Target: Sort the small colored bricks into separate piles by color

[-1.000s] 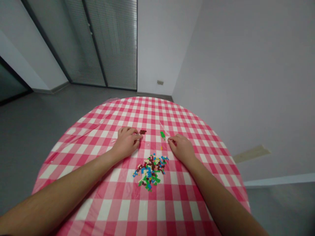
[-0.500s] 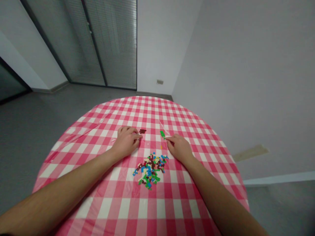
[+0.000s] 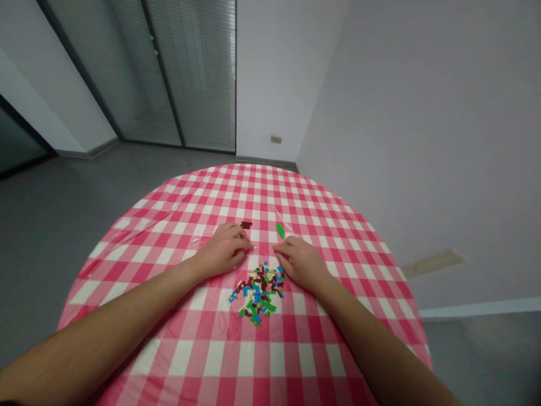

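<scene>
Small toy bricks in brown, blue, green and other colours lie in a loose pile (image 3: 258, 293) on the checked cloth. My left hand (image 3: 224, 249) rests beyond the pile on the left, its index finger stretched out and apart from the thumb, by a tiny pale piece at the fingertip. Just past its knuckles is a small brown cluster of bricks (image 3: 245, 225). My right hand (image 3: 301, 261) is low over the cloth at the pile's far right edge, thumb and index finger apart. A green group of bricks (image 3: 280, 230) lies just beyond its fingers. What is under the right hand is hidden.
The round table wears a red and white checked cloth (image 3: 270, 358) with slight creases at the left. Behind it stand a glass partition with blinds (image 3: 203, 79) and a pale wall with a socket (image 3: 276, 139). The wall runs close along the right side.
My right hand has left the green bricks and come nearer and left, covering where a yellow piece lay. My left hand has shifted right and nearer, away from the brown cluster.
</scene>
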A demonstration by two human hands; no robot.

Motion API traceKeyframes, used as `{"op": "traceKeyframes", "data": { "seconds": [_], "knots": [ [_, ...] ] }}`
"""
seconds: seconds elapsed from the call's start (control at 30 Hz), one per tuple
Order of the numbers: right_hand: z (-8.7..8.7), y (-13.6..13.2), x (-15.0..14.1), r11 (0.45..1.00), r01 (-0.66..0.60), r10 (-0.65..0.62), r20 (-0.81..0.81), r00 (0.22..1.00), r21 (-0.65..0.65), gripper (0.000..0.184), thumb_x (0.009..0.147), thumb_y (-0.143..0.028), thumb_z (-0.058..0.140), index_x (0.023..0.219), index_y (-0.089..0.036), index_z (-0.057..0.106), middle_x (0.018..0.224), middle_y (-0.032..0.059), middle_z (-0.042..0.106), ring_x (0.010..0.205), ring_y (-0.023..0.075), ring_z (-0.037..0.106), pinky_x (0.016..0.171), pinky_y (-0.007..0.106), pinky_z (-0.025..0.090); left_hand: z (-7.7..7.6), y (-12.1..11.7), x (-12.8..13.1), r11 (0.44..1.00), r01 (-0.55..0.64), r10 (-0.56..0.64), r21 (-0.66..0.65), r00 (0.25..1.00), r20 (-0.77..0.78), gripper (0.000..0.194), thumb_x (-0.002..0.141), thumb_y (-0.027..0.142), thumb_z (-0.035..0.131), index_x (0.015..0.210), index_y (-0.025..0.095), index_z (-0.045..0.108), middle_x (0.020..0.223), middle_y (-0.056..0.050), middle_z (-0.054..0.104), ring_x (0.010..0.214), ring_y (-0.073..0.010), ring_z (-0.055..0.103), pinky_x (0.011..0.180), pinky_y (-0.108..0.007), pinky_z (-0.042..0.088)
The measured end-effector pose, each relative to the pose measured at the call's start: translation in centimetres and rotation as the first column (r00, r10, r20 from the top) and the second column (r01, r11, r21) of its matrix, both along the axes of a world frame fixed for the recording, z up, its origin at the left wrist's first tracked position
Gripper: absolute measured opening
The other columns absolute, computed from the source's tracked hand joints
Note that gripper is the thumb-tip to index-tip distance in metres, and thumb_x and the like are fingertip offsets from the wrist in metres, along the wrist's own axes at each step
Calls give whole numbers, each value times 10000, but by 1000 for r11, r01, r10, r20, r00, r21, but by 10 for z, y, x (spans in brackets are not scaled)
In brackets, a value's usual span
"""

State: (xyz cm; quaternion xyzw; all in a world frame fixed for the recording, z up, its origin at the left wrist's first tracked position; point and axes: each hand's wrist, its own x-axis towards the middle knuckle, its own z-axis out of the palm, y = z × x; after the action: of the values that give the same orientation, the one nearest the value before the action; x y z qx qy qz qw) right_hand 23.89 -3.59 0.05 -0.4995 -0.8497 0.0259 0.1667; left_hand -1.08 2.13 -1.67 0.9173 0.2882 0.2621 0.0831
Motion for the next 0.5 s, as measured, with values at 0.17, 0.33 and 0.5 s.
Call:
{"op": "traceKeyframes", "data": {
  "seconds": [0.17, 0.33, 0.5],
  "knots": [
    [2, 5, 8, 994, 79, -78, 13, 997, -71, 202, 932, -199, 553, 983, -187, 749, 919, 75, 690, 858, 184, 630, 772, 291, 476, 4, -5, 1, 994, 96, -98, -51, 994, -37, 295, 844, 100, 553, 1033, 246, 726, 940, -48, 639, 952, -221, 535, 895, -400, 424],
    [4, 5, 10, 992, 58, -61, -27, 998, -111, 180, 905, -181, 577, 925, -180, 756, 872, 66, 704, 803, 179, 638, 729, 284, 463, 12, -14, 6, 980, 175, -183, -91, 979, -88, 298, 950, 235, 537, 1216, 256, 669, 957, -64, 627, 940, -217, 541, 874, -377, 424],
    [9, 4, 12, 974, 34, -64, -130, 989, -226, 147, 862, -174, 620, 878, -191, 765, 845, 54, 747, 748, 172, 659, 686, 274, 457, 12, -21, 10, 966, 244, -252, -84, 960, -118, 256, 968, 293, 541, 1160, 253, 706, 938, -72, 630, 919, -216, 542, 846, -359, 415]
  ]
}}
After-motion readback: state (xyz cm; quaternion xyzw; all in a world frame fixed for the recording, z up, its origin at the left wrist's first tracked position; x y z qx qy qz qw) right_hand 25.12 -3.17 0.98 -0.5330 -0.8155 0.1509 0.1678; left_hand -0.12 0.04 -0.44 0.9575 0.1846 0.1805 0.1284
